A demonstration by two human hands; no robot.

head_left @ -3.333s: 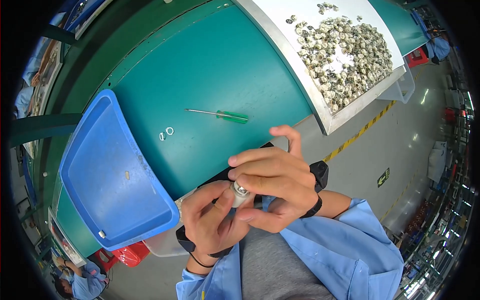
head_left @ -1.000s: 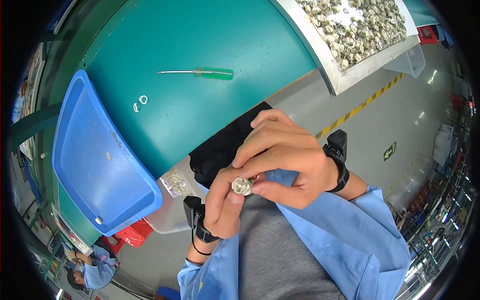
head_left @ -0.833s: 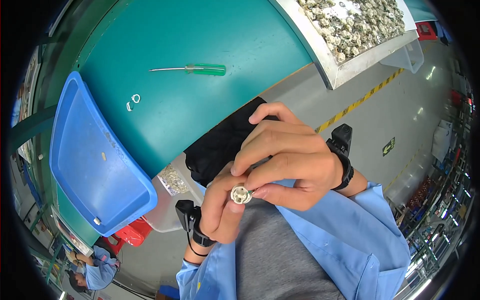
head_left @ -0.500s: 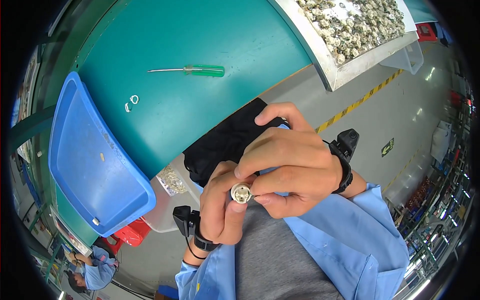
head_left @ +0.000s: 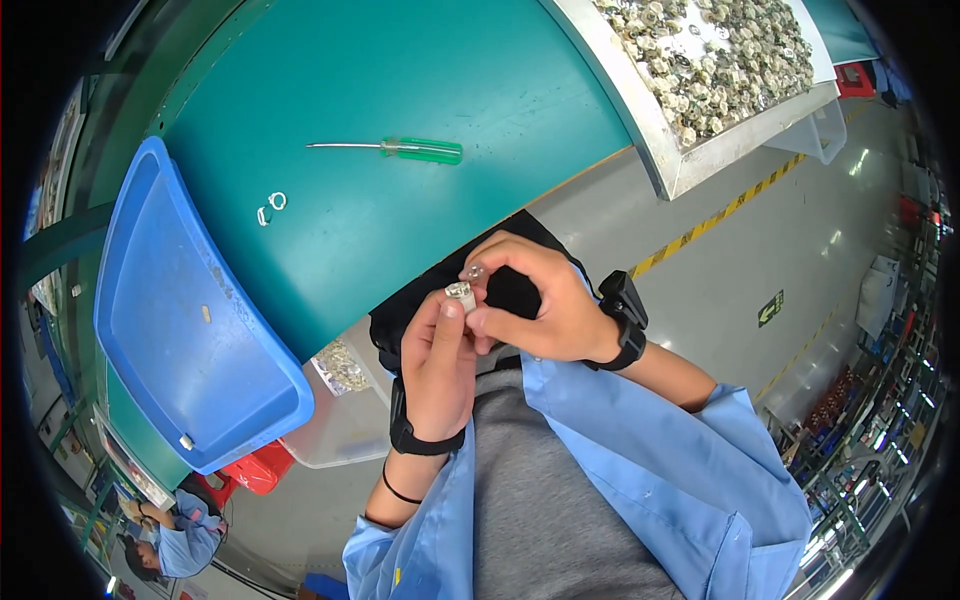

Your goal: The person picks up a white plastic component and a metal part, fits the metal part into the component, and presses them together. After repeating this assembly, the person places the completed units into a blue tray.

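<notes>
Between the thumb and fingers of my left hand [head_left: 438, 365] is a small white round socket-like part [head_left: 460, 292], its detailed end facing up. My right hand [head_left: 545, 300] is right beside it, with a small, clear or silvery round piece [head_left: 474, 271] at the fingertips, just above the white part. Whether the two pieces touch I cannot tell. Both hands are over my lap at the table's near edge. On the green table [head_left: 350, 230] lies a screwdriver [head_left: 425, 150] with a green handle, and nearer the left are two small white rings [head_left: 272, 206].
A blue tray [head_left: 205, 370] with a few small pieces stands at the left. A metal-edged tray [head_left: 668, 165] heaped with small parts is at the far right. Below the table sits a clear bin [head_left: 335, 440] by a red stool [head_left: 258, 468]. Another person [head_left: 180, 540] works lower left.
Both hands have moved up toward the table edge. The right hand has turned, and a small clear or silvery piece now shows at its fingertips, above the white part in the left.
</notes>
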